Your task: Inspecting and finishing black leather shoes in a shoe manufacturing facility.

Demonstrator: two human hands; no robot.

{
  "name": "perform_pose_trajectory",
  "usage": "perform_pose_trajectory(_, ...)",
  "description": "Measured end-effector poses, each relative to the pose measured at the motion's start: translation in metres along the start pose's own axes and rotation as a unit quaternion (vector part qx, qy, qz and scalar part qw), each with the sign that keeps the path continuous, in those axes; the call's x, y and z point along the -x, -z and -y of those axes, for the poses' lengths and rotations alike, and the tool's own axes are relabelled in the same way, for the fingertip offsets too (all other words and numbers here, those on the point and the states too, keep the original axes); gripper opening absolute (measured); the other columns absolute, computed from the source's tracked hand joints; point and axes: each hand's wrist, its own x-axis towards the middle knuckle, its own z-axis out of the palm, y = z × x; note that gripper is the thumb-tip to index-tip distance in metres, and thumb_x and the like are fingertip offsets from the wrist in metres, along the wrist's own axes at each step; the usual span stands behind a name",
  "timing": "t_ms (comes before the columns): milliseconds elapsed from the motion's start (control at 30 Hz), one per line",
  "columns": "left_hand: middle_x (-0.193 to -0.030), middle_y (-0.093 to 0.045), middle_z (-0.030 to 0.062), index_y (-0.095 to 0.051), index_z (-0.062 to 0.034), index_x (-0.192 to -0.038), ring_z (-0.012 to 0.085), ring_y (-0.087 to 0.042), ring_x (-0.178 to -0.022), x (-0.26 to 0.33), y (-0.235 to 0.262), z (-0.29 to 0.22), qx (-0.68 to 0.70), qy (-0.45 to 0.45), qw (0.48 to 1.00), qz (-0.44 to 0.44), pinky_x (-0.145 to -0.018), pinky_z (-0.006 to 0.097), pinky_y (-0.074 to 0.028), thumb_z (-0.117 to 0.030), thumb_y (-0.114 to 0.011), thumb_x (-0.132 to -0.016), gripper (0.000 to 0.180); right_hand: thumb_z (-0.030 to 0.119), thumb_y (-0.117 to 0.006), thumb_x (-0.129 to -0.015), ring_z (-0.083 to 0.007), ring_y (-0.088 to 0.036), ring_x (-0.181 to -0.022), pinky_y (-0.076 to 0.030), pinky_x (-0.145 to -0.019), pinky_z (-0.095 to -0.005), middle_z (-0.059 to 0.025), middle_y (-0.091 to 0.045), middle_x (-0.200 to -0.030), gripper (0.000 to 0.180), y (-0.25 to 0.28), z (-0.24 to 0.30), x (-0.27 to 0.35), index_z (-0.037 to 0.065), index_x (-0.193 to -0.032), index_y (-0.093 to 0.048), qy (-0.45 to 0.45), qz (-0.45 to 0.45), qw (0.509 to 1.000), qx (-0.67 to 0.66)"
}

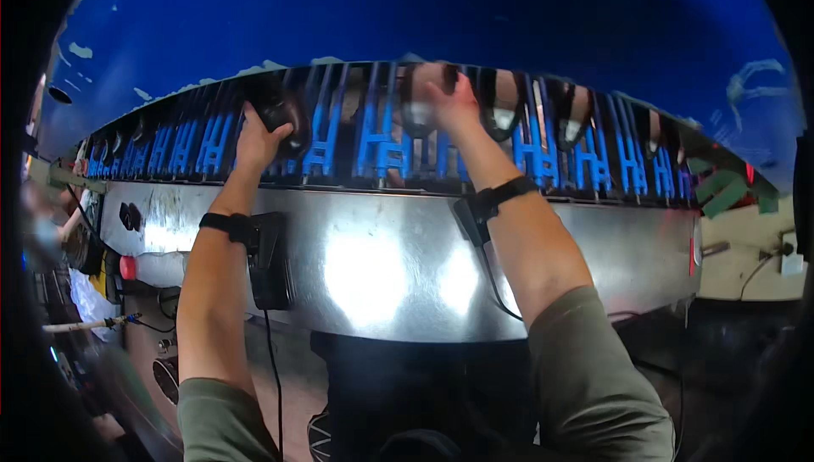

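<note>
My left hand is at a glossy black shoe-shaped piece, which lies between its thumb and forefinger; its other fingers are hidden. My right hand reaches beside another dark, shiny shoe-shaped piece. Motion smears its fingers, so its grip is unclear. Both pieces are at a row of blue upright brackets under a blue hood. Farther right, more rounded dark pieces with pale reflections stand among the brackets.
The big blue hood overhangs the brackets, its paint chipped along the lower edge. A bare metal ledge runs in front of me. On its left lies a clear bottle with a red cap. Black cabled devices are strapped to my forearms.
</note>
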Motion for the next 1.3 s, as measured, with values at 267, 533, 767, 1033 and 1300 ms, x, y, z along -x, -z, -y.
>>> perform_pose_trajectory(267, -0.152, -0.036, 0.0275, -0.049, -0.0076, -0.142, 0.0459, -0.043, -0.136, 0.179, 0.073, -0.165, -0.001, -0.394, 0.911, 0.120, -0.110, 0.050, -0.043, -0.019, -0.083, -0.076, 0.075, 0.022, -0.057, -0.103, -0.0199, -0.069, -0.099, -0.057, -0.087, -0.0364, -0.0119, -0.071, -0.113, 0.033, 0.197, -0.021, 0.170, -0.003, -0.122, -0.064, -0.197, 0.254, 0.777, -0.541)
perform_pose_trajectory(533, -0.140, -0.051, 0.0220, -0.058, -0.0041, -0.131, 0.0414, -0.054, -0.125, 0.286, 0.173, -0.417, 0.139, -0.722, 0.678, 0.015, -0.103, 0.047, -0.048, -0.007, -0.075, -0.080, 0.054, 0.014, -0.075, -0.087, -0.0315, -0.062, -0.117, -0.050, -0.099, -0.0399, -0.0181, -0.066, -0.120, 0.045, 0.335, -0.093, 0.356, 0.000, -0.127, -0.059, 0.013, -0.018, 0.994, -0.107)
perform_pose_trajectory(767, -0.115, -0.068, 0.0224, -0.067, -0.0012, -0.112, 0.0376, -0.063, -0.112, 0.180, 0.151, -0.585, 0.006, -0.576, 0.816, -0.040, -0.097, 0.044, -0.050, -0.018, -0.070, -0.082, 0.035, 0.006, -0.082, -0.074, -0.0396, -0.066, -0.110, -0.055, -0.094, -0.0429, -0.0231, -0.067, -0.120, 0.051, 0.316, -0.115, 0.358, -0.001, -0.121, -0.062, 0.237, -0.143, 0.959, 0.057)
perform_pose_trajectory(1033, -0.098, -0.067, 0.0058, -0.066, -0.0002, -0.105, 0.0138, -0.061, -0.093, 0.281, 0.212, -0.523, 0.263, -0.570, 0.778, 0.027, -0.088, 0.029, -0.048, -0.023, -0.074, -0.091, 0.028, 0.008, -0.081, -0.074, -0.0421, -0.065, -0.110, -0.055, -0.094, -0.0444, -0.0225, -0.066, -0.121, 0.057, 0.320, -0.131, 0.360, 0.001, -0.126, -0.058, 0.254, -0.159, 0.952, 0.057)
perform_pose_trajectory(1300, -0.073, -0.059, 0.0032, -0.065, -0.0094, -0.083, 0.0205, -0.058, -0.060, 0.550, 0.224, -0.221, 0.069, -0.674, 0.713, 0.183, -0.053, 0.035, -0.043, -0.023, -0.085, -0.074, 0.026, 0.024, -0.084, -0.071, -0.0361, -0.067, -0.077, -0.054, -0.069, -0.0441, -0.0163, -0.068, -0.088, 0.042, 0.368, 0.003, 0.354, 0.003, -0.101, -0.065, 0.385, -0.116, 0.889, 0.218)
